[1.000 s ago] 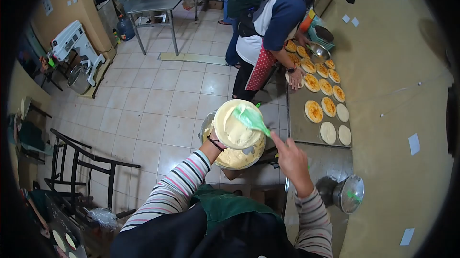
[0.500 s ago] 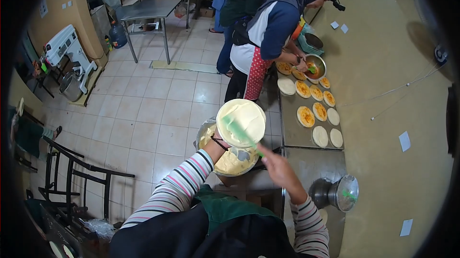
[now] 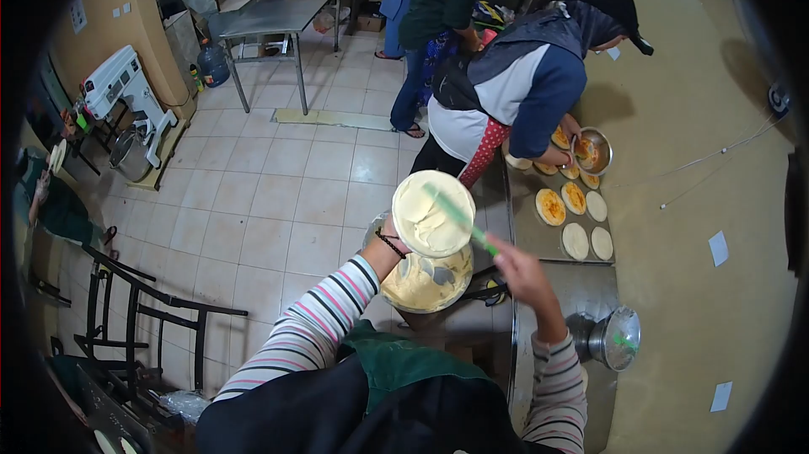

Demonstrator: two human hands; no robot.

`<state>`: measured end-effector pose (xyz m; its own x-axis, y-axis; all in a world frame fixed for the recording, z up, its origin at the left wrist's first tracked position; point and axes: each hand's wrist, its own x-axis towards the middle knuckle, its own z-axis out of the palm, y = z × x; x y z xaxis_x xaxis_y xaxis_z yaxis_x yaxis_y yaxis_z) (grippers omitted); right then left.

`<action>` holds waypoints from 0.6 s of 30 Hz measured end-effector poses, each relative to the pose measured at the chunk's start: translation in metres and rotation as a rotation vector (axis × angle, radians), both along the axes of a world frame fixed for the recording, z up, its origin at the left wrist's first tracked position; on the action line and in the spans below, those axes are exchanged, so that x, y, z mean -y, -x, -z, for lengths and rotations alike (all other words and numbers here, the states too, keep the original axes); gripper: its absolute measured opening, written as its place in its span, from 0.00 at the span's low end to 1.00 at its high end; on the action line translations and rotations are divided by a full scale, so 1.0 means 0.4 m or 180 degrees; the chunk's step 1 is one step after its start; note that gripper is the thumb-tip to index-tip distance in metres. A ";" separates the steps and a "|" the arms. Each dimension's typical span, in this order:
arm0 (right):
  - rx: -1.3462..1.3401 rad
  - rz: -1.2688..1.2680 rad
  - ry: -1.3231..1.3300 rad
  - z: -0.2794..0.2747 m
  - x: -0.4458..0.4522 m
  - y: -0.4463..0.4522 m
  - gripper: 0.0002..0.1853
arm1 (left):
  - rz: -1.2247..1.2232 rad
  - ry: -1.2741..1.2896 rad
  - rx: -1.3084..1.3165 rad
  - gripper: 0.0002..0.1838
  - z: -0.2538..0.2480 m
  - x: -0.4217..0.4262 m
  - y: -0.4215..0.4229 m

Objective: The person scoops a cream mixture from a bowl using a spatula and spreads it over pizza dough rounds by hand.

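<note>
Held up on my left hand (image 3: 393,233) is a pale flat round (image 3: 421,231) whose top is covered with cream. The hand grips it from beneath and its side, so most of the fingers are hidden. My right hand (image 3: 522,270) is closed around the handle of a green spatula (image 3: 459,216). The spatula's blade, blurred by motion, lies over the creamy top. Below the round stands a large metal bowl (image 3: 438,309) with pale cream (image 3: 417,284) inside, partly hidden by the round and my left forearm.
At right, a metal tray (image 3: 524,222) carries several plain rounds (image 3: 575,241) and orange-topped rounds (image 3: 551,207). A co-worker (image 3: 527,75) bends over it beside a steel bowl (image 3: 608,151). Another metal bowl (image 3: 600,343) lies near my right arm. Black chair frames (image 3: 164,312) stand left.
The spatula and my right hand have moved up and right relative to the round. The co-worker has leaned further right, and their bowl has shifted. Another person shows more at far left.
</note>
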<state>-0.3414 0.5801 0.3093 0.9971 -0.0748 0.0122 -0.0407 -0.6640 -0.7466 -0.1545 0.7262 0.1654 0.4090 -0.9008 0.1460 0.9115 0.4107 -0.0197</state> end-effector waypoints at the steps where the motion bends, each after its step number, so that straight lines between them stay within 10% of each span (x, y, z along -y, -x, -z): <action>1: 0.0000 0.0474 0.0192 -0.008 0.002 -0.012 0.18 | 0.0029 -0.0019 -0.0017 0.26 0.000 0.004 -0.004; 18: 0.0635 -0.0167 -0.0022 0.180 -0.126 -0.052 0.19 | -0.0131 -0.0275 -0.0062 0.23 -0.041 -0.039 -0.097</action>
